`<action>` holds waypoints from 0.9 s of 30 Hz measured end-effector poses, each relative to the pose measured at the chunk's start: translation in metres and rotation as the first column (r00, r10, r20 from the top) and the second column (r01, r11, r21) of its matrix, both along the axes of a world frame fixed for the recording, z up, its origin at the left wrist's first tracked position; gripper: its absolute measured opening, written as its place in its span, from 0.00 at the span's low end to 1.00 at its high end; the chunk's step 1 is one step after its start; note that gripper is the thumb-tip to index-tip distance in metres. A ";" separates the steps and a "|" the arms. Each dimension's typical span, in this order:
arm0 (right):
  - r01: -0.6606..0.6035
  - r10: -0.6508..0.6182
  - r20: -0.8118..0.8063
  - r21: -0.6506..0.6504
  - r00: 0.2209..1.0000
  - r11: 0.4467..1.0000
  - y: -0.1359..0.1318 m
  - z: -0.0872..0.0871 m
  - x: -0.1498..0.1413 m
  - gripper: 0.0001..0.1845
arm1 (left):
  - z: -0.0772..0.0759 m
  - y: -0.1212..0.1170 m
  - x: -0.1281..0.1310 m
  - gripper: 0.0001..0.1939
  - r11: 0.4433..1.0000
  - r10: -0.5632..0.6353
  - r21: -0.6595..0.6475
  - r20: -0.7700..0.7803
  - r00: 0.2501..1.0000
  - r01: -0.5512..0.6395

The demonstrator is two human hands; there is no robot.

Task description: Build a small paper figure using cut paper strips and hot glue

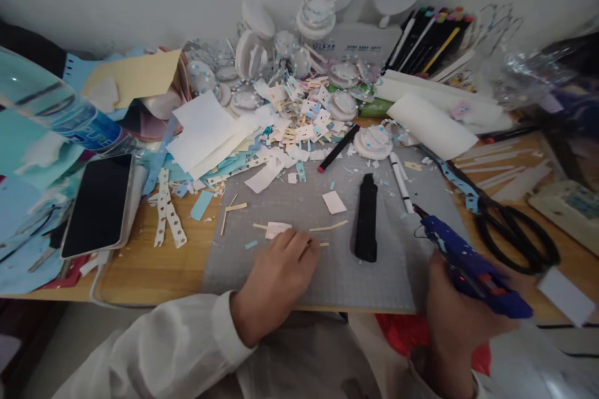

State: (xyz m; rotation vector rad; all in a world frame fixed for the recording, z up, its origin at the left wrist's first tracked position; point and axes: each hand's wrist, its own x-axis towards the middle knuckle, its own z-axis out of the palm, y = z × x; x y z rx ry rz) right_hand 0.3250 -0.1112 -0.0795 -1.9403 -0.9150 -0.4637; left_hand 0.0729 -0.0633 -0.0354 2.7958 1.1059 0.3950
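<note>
My right hand (453,312) is wrapped round a blue hot glue gun (472,265) with a small red light, its nozzle pointing up and left. My left hand (283,277) rests on the grey cutting mat (299,193), fingers bent and pressed together, their tips partly hidden. A small white paper piece (277,229) lies at its fingers, with a thin yellowish paper strip (260,226) beside it. Another thin strip (329,226) lies to the right. Between my hands are a black utility knife (365,218) and a white paper square (334,202).
Large black scissors (515,234) lie at the right, near a white pen (401,184). Paper scraps (304,118) and white round ornaments (374,140) pile up at the back. A phone (99,206) and a water bottle (70,112) are on the left.
</note>
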 end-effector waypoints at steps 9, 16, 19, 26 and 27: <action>0.016 -0.016 -0.037 -0.006 0.999 1.000 -0.004 -0.011 0.005 0.14 | 0.000 0.002 0.016 0.06 0.988 -0.097 0.098 -0.192 0.977 0.117; -0.015 0.015 -0.031 0.000 0.999 1.000 -0.006 -0.011 0.005 0.13 | 0.002 0.011 0.018 0.06 0.991 -0.094 0.072 -0.243 0.965 0.115; -0.013 0.012 -0.034 -0.027 0.999 1.000 -0.007 -0.010 0.003 0.13 | 0.003 0.011 0.018 0.06 0.994 -0.069 0.064 -0.241 0.968 0.087; -0.010 0.010 -0.024 0.009 1.000 1.000 -0.006 -0.014 0.007 0.14 | 0.002 -0.005 0.019 0.06 0.995 -0.022 0.090 -0.215 0.976 0.042; -0.015 0.015 -0.017 0.010 1.000 1.000 -0.005 -0.014 0.007 0.14 | 0.002 -0.007 0.020 0.07 0.994 -0.026 0.102 -0.211 0.977 0.049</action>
